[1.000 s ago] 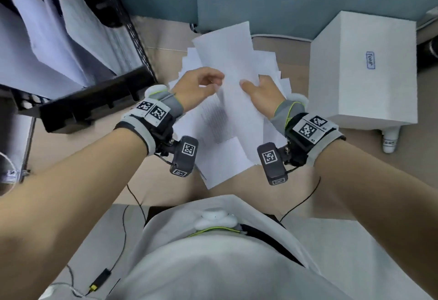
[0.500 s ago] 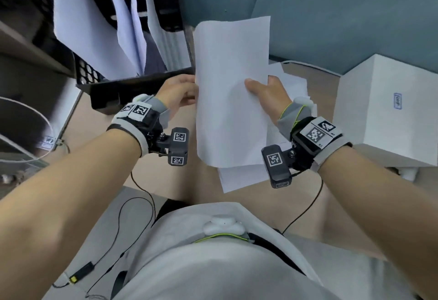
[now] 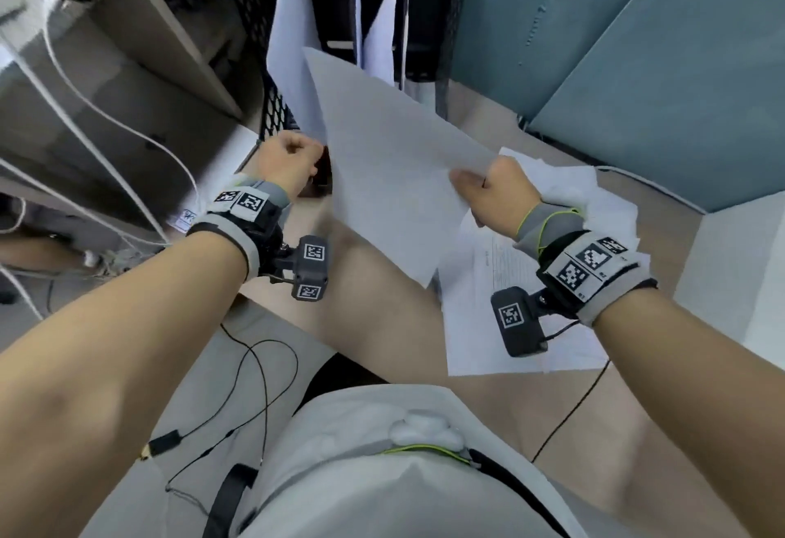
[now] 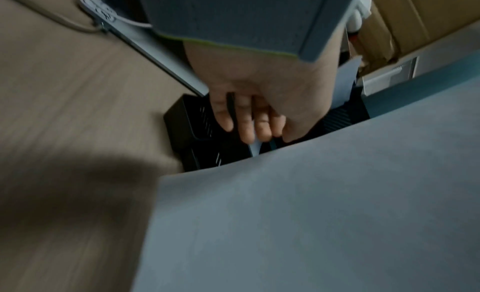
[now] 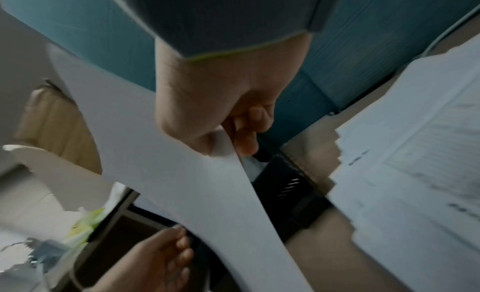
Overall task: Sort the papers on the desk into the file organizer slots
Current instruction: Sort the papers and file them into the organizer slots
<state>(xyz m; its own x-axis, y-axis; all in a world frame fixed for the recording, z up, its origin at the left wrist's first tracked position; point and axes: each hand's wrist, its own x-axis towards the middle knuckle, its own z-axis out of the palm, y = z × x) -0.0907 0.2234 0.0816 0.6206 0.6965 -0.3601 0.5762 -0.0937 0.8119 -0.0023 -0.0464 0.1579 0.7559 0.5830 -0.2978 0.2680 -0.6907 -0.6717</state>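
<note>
My right hand pinches the right edge of a blank white sheet, thumb on top, as the right wrist view shows. The sheet is held in the air, tilted, its far corner towards the black mesh file organizer. White papers stand in the organizer's slots. My left hand is beside the sheet's left edge with its fingers loosely curled over the organizer's front, holding nothing that I can see. A fanned pile of printed papers lies on the desk under my right wrist.
A white box stands at the right edge of the wooden desk. A teal partition closes off the back. White cables hang at the left beside a shelf unit.
The sheet has been lifted off the pile and swung left towards the organizer. My left hand has let go of its left edge; only the right hand holds it now.
</note>
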